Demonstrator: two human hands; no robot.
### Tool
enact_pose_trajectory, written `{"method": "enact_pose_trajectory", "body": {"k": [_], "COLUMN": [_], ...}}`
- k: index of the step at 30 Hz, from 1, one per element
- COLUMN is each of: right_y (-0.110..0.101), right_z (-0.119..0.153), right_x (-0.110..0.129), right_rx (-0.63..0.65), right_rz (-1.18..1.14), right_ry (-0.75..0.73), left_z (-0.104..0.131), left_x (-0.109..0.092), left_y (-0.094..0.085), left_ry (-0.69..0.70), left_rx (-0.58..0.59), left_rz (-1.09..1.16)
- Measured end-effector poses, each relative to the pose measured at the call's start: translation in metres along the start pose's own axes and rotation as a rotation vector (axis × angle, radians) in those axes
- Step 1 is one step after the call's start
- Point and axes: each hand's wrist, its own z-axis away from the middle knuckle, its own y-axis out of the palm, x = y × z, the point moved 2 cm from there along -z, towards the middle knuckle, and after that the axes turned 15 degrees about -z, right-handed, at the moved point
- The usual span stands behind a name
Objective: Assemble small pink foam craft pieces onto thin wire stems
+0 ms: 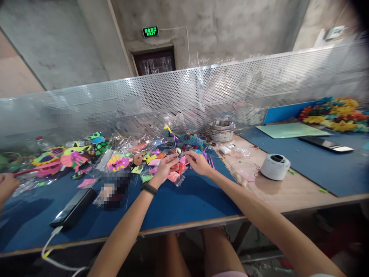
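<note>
My left hand (165, 169), with a dark band on its wrist, is closed in a pinch above the blue table mat. At its fingertips a thin white strand (175, 144) runs up and down; whether it is thread or a fine stick I cannot tell. Close by on the right, my right hand (197, 162) has its fingers pinched together; what they hold is too small to make out. Just below and between the hands lie red and pink foam pieces (181, 168) in a clear plastic bag (178, 181).
Colourful foam animal shapes (75, 154) and plastic bags crowd the left. A power bank (73, 207) with a white cable lies nearer. Another person's hand (8, 187) shows at the left edge. Rightward are a woven basket (221, 132), a white roll (275, 169) and a phone (325, 144). A perforated metal panel (245, 84) stands behind.
</note>
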Motion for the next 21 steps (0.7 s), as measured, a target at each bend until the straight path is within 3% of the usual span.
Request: {"method": "enact_pose_trajectory", "body": {"k": [9, 21], "right_y": [0.0010, -0.0055], "right_z": [0.0012, 0.0000], "right_x": [0.0010, 0.0065], "right_rx": [0.024, 0.083], "right_rz": [0.043, 0.306], "right_ry": [-0.004, -0.122], "left_z": [0.0008, 0.0036], "left_x": [0.0004, -0.0017], "left_y": [-0.0015, 0.0000], "left_ry": [0.001, -0.006], "left_rx": [0.053, 0.094], "left_rz": [-0.048, -0.067]}}
